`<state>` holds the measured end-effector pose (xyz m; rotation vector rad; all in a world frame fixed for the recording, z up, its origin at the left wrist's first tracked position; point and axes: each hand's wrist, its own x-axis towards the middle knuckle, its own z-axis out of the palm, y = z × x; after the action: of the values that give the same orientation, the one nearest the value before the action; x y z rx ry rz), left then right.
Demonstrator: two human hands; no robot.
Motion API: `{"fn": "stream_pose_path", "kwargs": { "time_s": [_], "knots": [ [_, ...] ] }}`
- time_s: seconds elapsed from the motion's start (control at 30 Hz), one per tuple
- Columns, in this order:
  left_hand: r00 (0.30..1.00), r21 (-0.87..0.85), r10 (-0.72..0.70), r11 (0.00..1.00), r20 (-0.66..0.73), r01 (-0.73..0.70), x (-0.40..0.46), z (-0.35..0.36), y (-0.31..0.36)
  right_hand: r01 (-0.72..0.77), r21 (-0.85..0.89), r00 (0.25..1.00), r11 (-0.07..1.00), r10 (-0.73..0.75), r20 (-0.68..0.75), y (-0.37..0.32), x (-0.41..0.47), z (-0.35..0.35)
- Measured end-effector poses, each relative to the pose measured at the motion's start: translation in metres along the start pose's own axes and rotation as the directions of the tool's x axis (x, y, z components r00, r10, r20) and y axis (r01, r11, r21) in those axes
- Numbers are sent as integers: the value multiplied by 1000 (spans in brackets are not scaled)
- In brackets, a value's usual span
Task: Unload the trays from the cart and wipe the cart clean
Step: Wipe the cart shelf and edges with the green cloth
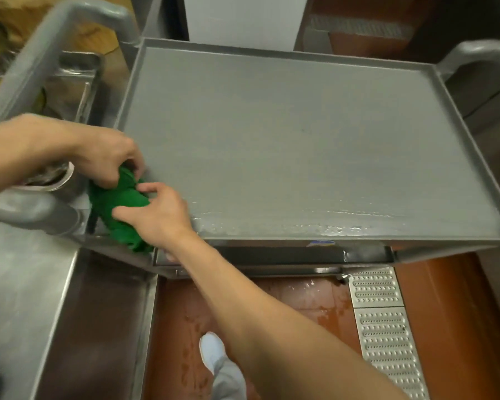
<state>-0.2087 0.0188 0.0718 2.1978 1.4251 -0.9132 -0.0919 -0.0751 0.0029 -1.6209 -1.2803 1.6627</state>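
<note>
From the head camera: both hands, left hand [107,157] and right hand [153,212], fingers clenched on the green cloth [119,206] at the cart [272,134] shelf's near-left corner, no trays on top. Wringing here risks dripping more onto the wet floor [300,295].

Both forearms are bare from the frame edge to the wrist, with no sleeve, watch, bracelet or glove on either. The left hand [104,157] and the right hand [153,212] carry no rings that can be made out. Well below the right hand, a pale grey trouser leg [228,382] ends in a white shoe [211,350] with a rounded toe.
</note>
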Motion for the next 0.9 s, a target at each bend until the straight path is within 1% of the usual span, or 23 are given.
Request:
{"fn": "stream_pose_path", "kwargs": {
  "time_s": [0.07, 0.13, 0.17, 0.2, 0.23, 0.33, 0.4, 0.47, 0.53, 0.6, 0.67, 0.73, 0.77, 0.8, 0.83, 0.87, 0.9],
  "knots": [
    [997, -185, -16, 983, -70, 3, 1, -9, 1, -33, 186, 999, 982, 32, 5, 1, 0, -37],
    [987, -461, -46, 887, -155, -31, 6, -25, 15, -8, 358, 1000, 934, 9, 0, 3, -1, -87],
    [980, -551, -66, 833, -187, -49, 7, -33, 33, 15, 399, 1000, 917, -16, -2, 4, -3, -118],
    [974, -603, -64, 794, -216, -81, 15, -41, 55, 42, 398, 999, 917, -42, -7, 6, -6, -151],
    [973, -656, -61, 748, -224, -104, 19, -47, 77, 68, 359, 998, 931, -68, -14, 9, -9, -184],
    [972, -682, -14, 714, -236, -156, 51, -65, 147, 125, 202, 990, 971, -111, -82, 28, -21, -276],
    [967, -708, 51, 672, -249, -218, 77, -74, 194, 131, 133, 977, 982, -106, -183, 47, -31, -331],
    [954, -716, 83, 643, -288, -272, 100, -84, 244, 117, 73, 946, 990, -89, -313, 66, -41, -383],
    [933, -727, 99, 601, -345, -333, 120, -95, 293, 82, -22, 888, 996, -83, -452, 83, -52, -430],
    [912, -722, 103, 579, -397, -379, 133, -106, 339, 8, -192, 814, 981, -118, -568, 98, -62, -472],
    [891, -706, 131, 565, -434, -427, 145, -113, 382, -98, -405, 753, 909, -198, -627, 113, -73, -509],
    [884, -689, 159, 571, -441, -446, 156, -117, 417, -180, -569, 740, 802, -270, -616, 126, -83, -539],
    [880, -650, 188, 611, -435, -452, 160, -117, 432, -216, -645, 753, 733, -296, -588, 132, -86, -552],
    [870, -542, 227, 706, -437, -456, 165, -116, 444, -242, -731, 782, 638, -317, -536, 137, -90, -561],
    [856, -394, 259, 802, -447, -449, 169, -115, 453, -244, -807, 821, 537, -330, -467, 143, -93, -568],
    [828, -247, 303, 856, -472, -454, 172, -113, 460, -216, -864, 858, 456, -334, -390, 148, -96, -573],
    [802, -165, 344, 866, -488, -472, 173, -110, 465, -167, -893, 888, 418, -330, -320, 152, -99, -574]
  ]
}}
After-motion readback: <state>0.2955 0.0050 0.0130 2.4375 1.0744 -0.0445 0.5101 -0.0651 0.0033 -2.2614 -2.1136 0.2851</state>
